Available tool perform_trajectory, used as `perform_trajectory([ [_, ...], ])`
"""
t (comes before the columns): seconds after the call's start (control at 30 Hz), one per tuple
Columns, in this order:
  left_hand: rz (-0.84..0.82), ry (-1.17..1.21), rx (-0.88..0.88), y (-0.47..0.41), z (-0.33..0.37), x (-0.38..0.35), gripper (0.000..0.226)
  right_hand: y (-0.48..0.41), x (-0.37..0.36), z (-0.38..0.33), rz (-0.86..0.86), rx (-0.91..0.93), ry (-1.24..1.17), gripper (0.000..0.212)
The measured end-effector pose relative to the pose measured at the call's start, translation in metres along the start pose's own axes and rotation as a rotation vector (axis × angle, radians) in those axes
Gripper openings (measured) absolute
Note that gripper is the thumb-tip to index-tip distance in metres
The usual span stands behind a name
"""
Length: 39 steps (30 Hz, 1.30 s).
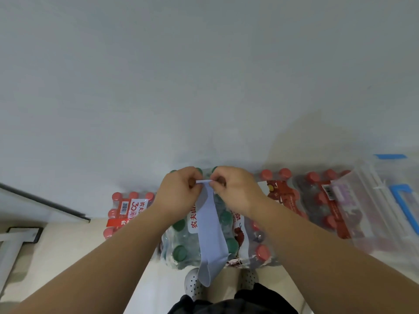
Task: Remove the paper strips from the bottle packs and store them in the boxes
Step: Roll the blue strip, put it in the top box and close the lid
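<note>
1. Paper strip [212,225]: a long, plain band of pale blue, with no print visible on the side shown. It is held by its upper end, in front of the person and above the packs. It hangs down across the green-capped bottle pack [181,243], widening slightly. Its lower end is bent and rounded, just above the white perforated shoes [192,282].
2. Left hand [179,189]: fingers curled, thumb and fingertips pinching the top edge of the strip from the left.
3. Right hand [235,189]: likewise curled, pinching the same edge from the right. The two hands sit close together.
4. Green-capped bottle pack: wrapped in clear film with a white label in red characters, standing on the floor directly beneath the strip.
5. Red-capped packs: one to the left [127,211] with a barcode label, and two to the right [283,193] [322,200], all along the wall [204,75].
6. Clear plastic box [371,200]: at far right, with blue fittings, beside the outermost pack.
</note>
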<state>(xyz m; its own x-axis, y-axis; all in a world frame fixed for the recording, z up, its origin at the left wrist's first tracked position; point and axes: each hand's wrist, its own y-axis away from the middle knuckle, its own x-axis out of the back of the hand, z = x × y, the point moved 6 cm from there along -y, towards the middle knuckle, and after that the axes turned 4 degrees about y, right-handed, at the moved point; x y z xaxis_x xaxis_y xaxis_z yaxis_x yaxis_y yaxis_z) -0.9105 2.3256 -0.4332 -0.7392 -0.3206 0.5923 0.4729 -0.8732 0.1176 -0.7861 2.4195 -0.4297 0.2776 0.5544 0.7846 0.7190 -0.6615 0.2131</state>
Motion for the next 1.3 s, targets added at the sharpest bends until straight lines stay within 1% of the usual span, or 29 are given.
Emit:
perform_trajectory([
  [0.17,-0.088,0.339,0.035,0.029,0.026,0.007,0.02,0.04,0.025,-0.006,0.069,0.018,-0.302,0.002],
  [0.27,-0.115,0.48,0.01,0.049,0.048,0.009,0.022,0.069,0.042,-0.008,0.112,-0.001,-0.499,0.009],
  [0.37,-0.107,0.566,-0.003,0.069,0.07,0.006,0.02,0.096,0.054,-0.008,0.135,0.006,-0.587,0.011],
  [0.47,-0.091,0.579,-0.027,0.087,0.091,-0.001,0.022,0.119,0.062,-0.001,0.123,0.018,-0.638,0.012],
  [0.67,-0.043,0.565,-0.038,0.119,0.128,-0.027,0.025,0.16,0.084,0.02,0.085,0.112,-0.693,0.012],
  [0.73,-0.046,0.622,-0.039,0.131,0.141,-0.04,0.029,0.174,0.092,0.029,0.052,0.121,-0.722,0.01],
  [0.8,-0.048,0.727,-0.032,0.143,0.152,-0.053,0.029,0.188,0.1,0.039,0.039,0.119,-0.786,0.013],
  [0.87,-0.044,0.827,-0.022,0.154,0.163,-0.068,0.023,0.202,0.11,0.047,0.05,0.141,-0.822,0.019],
  [0.93,-0.019,0.871,-0.027,0.164,0.173,-0.081,0.017,0.216,0.12,0.055,0.077,0.179,-0.791,0.021],
  [1.07,0.012,0.874,-0.025,0.183,0.192,-0.103,0.012,0.239,0.135,0.071,0.095,0.212,-0.731,0.022],
  [1.17,0.052,0.859,-0.012,0.196,0.203,-0.111,0.002,0.252,0.14,0.078,0.101,0.246,-0.699,0.02],
  [1.3,0.066,0.771,-0.005,0.211,0.209,-0.116,0.018,0.267,0.139,0.086,0.044,0.242,-0.725,0.016],
])
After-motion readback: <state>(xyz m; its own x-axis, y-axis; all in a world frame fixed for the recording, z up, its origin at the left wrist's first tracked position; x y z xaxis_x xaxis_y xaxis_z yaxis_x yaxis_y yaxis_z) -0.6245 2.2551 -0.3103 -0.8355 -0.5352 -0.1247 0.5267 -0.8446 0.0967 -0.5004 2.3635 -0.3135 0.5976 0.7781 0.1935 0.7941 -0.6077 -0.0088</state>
